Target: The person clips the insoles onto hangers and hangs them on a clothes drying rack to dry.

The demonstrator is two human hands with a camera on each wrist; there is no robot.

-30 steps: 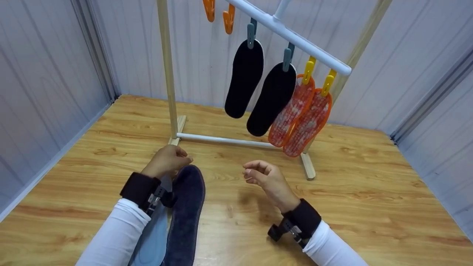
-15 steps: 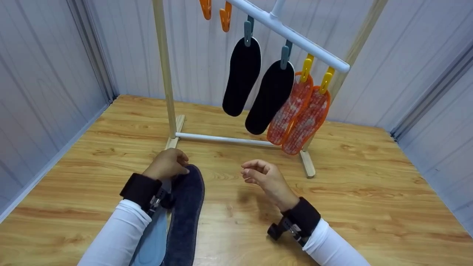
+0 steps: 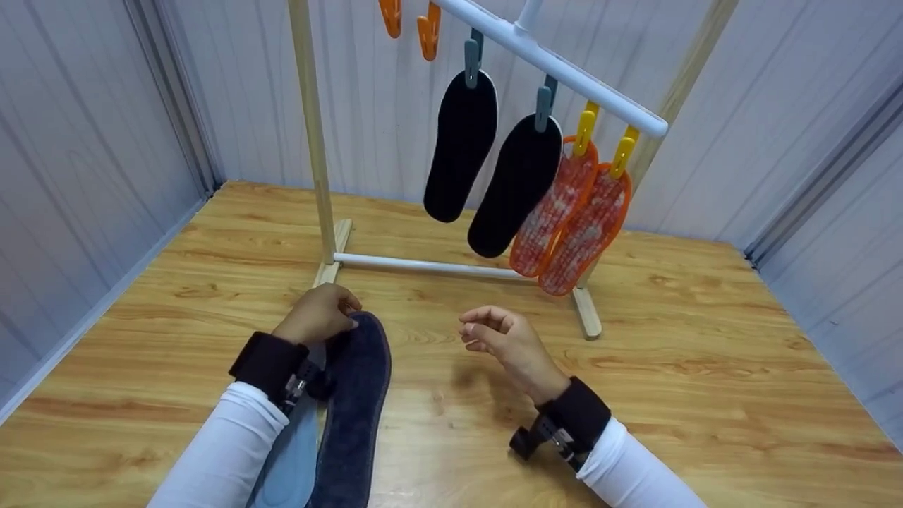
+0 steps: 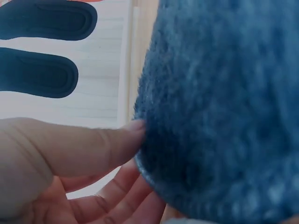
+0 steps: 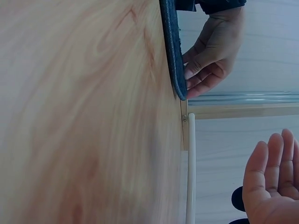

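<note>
A dark blue fuzzy insole (image 3: 356,395) lies on the wooden floor (image 3: 670,367). My left hand (image 3: 338,315) pinches its toe end. In the left wrist view the thumb (image 4: 84,147) presses the insole's (image 4: 224,102) edge with the fingers beneath it. The right wrist view shows the same grip on the insole's (image 5: 172,46) tip. My right hand (image 3: 480,330) hovers above the floor to the right, fingers loosely curled, holding nothing. A light blue insole (image 3: 293,458) lies partly hidden under my left forearm.
A drying rack stands behind, with wooden posts (image 3: 314,141) and a white top bar (image 3: 564,70). Two black insoles (image 3: 462,152) and two orange insoles (image 3: 589,229) hang from it by pegs. Two orange pegs (image 3: 427,28) hang empty. Grey walls close in all round.
My left hand has come down a little onto the dark blue insole's toe and closed on it. The right hand has hardly moved.
</note>
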